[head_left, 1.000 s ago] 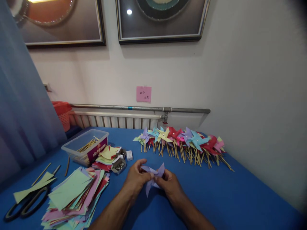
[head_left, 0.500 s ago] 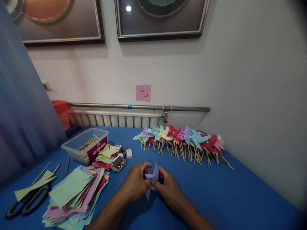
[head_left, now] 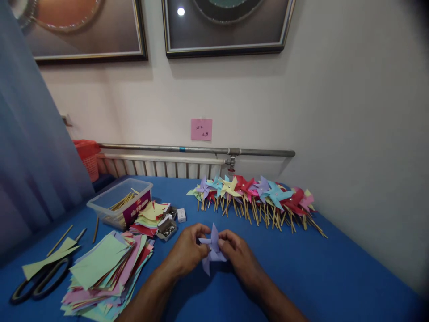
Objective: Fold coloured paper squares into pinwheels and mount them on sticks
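A folded lilac paper pinwheel [head_left: 213, 251] is held up over the blue table at the lower middle. My left hand [head_left: 190, 248] grips it from the left, thumb near its centre and fingers curled behind. From the right, my right hand [head_left: 238, 252] has closed on it, its thumb against the paper beside the upright blade. Several blades stick out between the hands. No stick shows on this pinwheel; its back is hidden. Left of my left hand lie small open boxes of metal pushpins [head_left: 166, 229].
Finished pinwheels on sticks [head_left: 254, 192] lie in a row at the back right. A stack of coloured paper [head_left: 97, 261], black-handled scissors [head_left: 43, 279], a plastic tub [head_left: 103, 212] of sticks and a small white box [head_left: 181, 215] occupy the left. Behind the table runs a pipe [head_left: 201, 150].
My right thumb has moved up and right from the pinwheel's centre, so more of its folded face shows. Both hands still hold it. The pinwheel has turned slightly.
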Tool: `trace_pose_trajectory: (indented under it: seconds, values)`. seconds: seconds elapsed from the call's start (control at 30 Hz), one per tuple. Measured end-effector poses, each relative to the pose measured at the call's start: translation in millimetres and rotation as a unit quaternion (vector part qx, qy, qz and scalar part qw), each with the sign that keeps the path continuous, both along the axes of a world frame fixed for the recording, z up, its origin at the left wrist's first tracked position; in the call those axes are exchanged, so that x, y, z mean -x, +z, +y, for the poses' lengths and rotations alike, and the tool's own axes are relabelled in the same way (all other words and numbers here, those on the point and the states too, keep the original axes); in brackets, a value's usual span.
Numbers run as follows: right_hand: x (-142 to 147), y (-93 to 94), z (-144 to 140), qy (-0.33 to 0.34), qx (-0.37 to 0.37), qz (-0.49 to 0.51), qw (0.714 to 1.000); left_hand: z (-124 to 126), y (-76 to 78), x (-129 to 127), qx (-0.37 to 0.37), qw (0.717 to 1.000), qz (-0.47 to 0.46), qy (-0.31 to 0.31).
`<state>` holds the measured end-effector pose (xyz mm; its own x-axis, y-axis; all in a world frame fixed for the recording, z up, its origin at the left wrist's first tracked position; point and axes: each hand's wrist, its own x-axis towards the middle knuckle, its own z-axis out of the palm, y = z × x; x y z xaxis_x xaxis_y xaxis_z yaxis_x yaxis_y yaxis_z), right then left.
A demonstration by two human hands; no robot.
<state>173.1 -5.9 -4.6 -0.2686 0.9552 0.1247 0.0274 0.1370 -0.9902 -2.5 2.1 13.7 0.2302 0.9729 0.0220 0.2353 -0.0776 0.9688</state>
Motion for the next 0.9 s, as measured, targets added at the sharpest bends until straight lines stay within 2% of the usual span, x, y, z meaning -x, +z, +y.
trace_pose_trajectory:
  seconds: [0.17,0.33,0.67,0.9]
  values:
    - [-10,1.2,6,0.022,0.036,0.042,0.998,9,-8.6,4,0.05,0.995,-0.091,0.005]
    - [-14,1.1,7,0.057,0.082,0.045,0.994,9,-11.0,3,0.077,0.989,-0.128,-0.003]
    - [-19,1.9,9,0.095,0.112,0.057,0.988,3,-0.7,2,0.086,0.985,-0.144,-0.041]
    - [-14,-6.8,10,0.091,0.105,0.052,0.989,0,2.4,1,0.079,0.984,-0.146,-0.065]
